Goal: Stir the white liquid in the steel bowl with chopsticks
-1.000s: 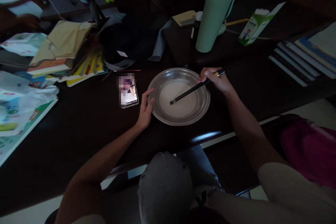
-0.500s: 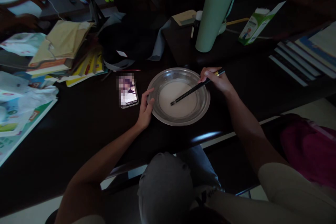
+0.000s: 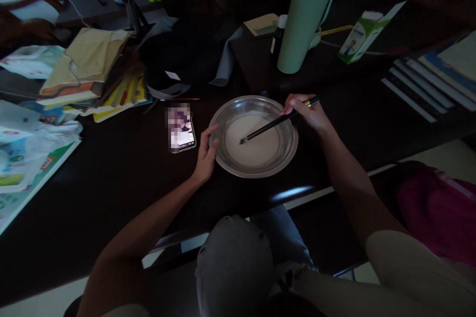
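Observation:
A round metal bowl (image 3: 223,161) sits on the dark table in front of me, with a pale white mixture (image 3: 256,148) in its bottom. My right hand (image 3: 310,114) is closed around a pair of dark chopsticks (image 3: 273,124) at the bowl's far right rim; their tips rest in the mixture near its left side. My left hand (image 3: 205,156) rests against the bowl's left rim, its fingers curved along the edge. A lit phone (image 3: 182,131) lies just left of that hand.
A tall pale green cylinder (image 3: 303,20) and a small dark bottle (image 3: 278,34) stand behind the bowl. A green-and-white carton (image 3: 362,34) lies further right, books (image 3: 431,79) at far right. Piles of books and papers (image 3: 85,74) fill the left. A black bag (image 3: 186,57) sits behind the phone.
The chopstick tips have shifted slightly up and left in the mixture. My left hand and the bowl have stayed in place.

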A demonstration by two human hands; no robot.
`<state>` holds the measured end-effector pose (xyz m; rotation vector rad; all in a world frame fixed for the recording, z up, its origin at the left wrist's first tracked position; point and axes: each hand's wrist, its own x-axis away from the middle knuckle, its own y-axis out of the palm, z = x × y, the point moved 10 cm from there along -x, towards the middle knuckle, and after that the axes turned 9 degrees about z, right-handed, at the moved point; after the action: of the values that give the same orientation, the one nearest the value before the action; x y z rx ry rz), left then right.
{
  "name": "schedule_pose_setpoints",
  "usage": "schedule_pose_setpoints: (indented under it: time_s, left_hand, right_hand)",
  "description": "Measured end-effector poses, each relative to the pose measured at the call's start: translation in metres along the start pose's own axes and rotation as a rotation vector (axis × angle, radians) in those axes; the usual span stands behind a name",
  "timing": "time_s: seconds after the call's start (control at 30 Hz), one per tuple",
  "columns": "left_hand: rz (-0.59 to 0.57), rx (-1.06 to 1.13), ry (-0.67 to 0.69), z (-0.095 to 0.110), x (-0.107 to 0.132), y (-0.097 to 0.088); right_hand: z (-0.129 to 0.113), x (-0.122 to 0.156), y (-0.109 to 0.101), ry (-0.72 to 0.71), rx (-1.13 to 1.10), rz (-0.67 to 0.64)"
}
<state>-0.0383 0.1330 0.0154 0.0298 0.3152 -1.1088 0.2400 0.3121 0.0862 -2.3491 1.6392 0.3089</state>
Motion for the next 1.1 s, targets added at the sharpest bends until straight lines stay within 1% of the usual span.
schedule_pose_setpoints:
  time_s: [0.13, 0.2, 0.27, 0.37, 0.43, 0.47, 0.6, 0.67, 0.7, 0.8, 0.87, 0.93, 1.03, 1.1]
  left_hand:
    - [0.005, -0.006, -0.006, 0.000, 0.000, 0.000]
    - [0.011, 0.001, -0.010, 0.000, 0.000, 0.000]
    - [0.014, 0.008, -0.011, 0.000, 0.001, 0.000]
    - [0.018, 0.003, -0.009, 0.000, 0.001, 0.000]
    - [0.024, -0.001, -0.007, 0.000, 0.000, 0.000]
    - [0.025, -0.002, -0.006, -0.001, 0.000, 0.000]
    - [0.022, -0.009, 0.009, -0.001, -0.001, -0.001]
    - [0.014, -0.015, 0.016, -0.001, -0.001, 0.000]
    - [0.013, -0.017, 0.017, -0.002, -0.001, -0.001]
    - [0.014, -0.008, -0.002, -0.004, -0.001, -0.001]
    - [0.018, 0.001, -0.011, -0.005, 0.000, -0.001]
    - [0.016, -0.003, -0.002, -0.004, 0.000, -0.001]
    - [0.008, -0.010, 0.013, -0.004, -0.001, -0.001]
    - [0.002, -0.006, 0.010, -0.005, -0.001, 0.000]
  right_hand:
    - [0.001, -0.003, -0.015, -0.023, -0.022, 0.119]
    - [0.000, -0.002, -0.019, -0.035, -0.051, 0.146]
    - [-0.001, -0.001, -0.015, -0.035, -0.069, 0.100]
    - [-0.001, 0.002, 0.001, -0.018, -0.050, -0.029]
    - [-0.001, 0.002, 0.004, -0.019, -0.022, -0.047]
    - [-0.001, 0.001, 0.002, -0.024, -0.013, -0.029]
    - [0.000, -0.004, -0.016, -0.051, -0.049, 0.119]
    - [0.000, -0.004, -0.019, -0.051, -0.065, 0.141]
    - [0.000, -0.003, -0.017, -0.043, -0.064, 0.121]
    - [0.000, 0.001, -0.001, -0.001, -0.040, -0.009]
    - [-0.001, 0.002, 0.005, 0.002, -0.020, -0.056]
    - [-0.002, 0.000, 0.002, -0.010, -0.002, -0.022]
    - [0.000, -0.003, -0.012, -0.018, -0.006, 0.085]
    - [0.001, -0.004, -0.017, -0.021, -0.030, 0.120]
